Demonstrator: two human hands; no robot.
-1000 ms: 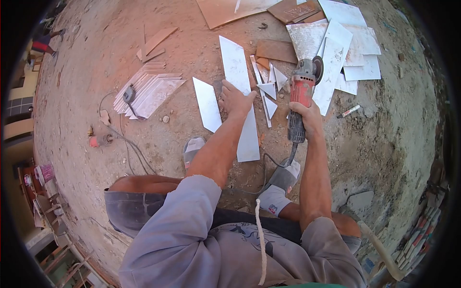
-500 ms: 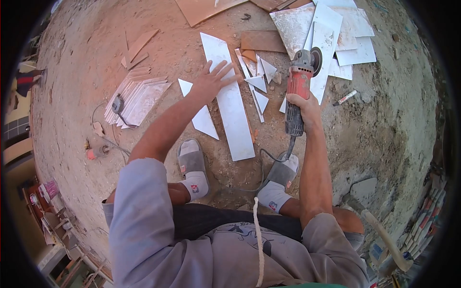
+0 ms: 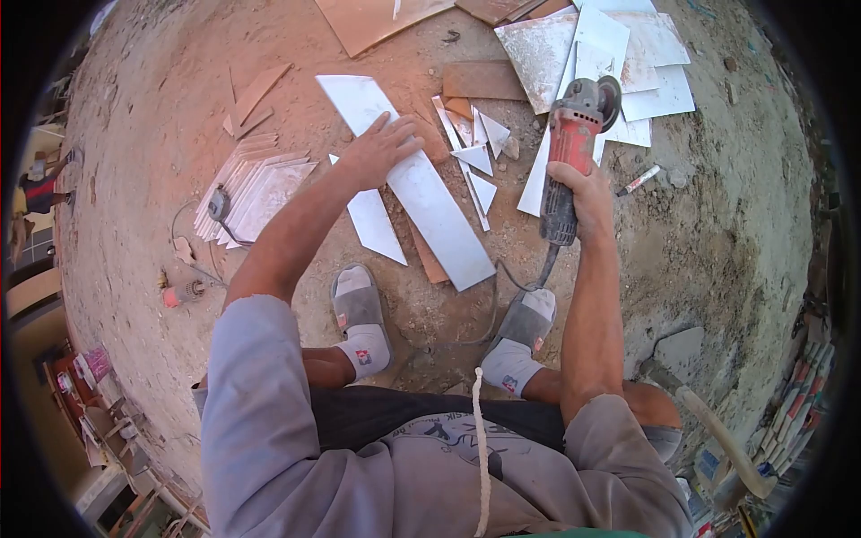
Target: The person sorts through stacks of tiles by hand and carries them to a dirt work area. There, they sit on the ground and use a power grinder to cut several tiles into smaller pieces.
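Note:
A long white tile strip [image 3: 439,215] with slanted ends lies diagonally on the ground ahead of my feet. My left hand [image 3: 384,154] lies across its upper part, fingers together and bent over it; the fingertips' grip underneath is hidden. In my right hand [image 3: 583,184] is a red and black angle grinder [image 3: 574,139], gripped around its body with the disc end pointing away from me. The grinder's cable drops toward my right foot. Beside the strip on the left is a smaller pointed white tile piece [image 3: 377,229]. Small triangular offcuts [image 3: 473,158] lie between the strip and the grinder.
White tiles [image 3: 659,90] are heaped at the upper right, near a marker [image 3: 639,180]. A stack of cut tiles [image 3: 269,188] and a second power tool [image 3: 184,293] sit on the left. A wooden-handled tool [image 3: 717,435] stands at the lower right.
The tile strip has turned, its far end swinging left and its near end right, with my left hand on it. My left fingers have drawn together. The grinder has moved slightly right.

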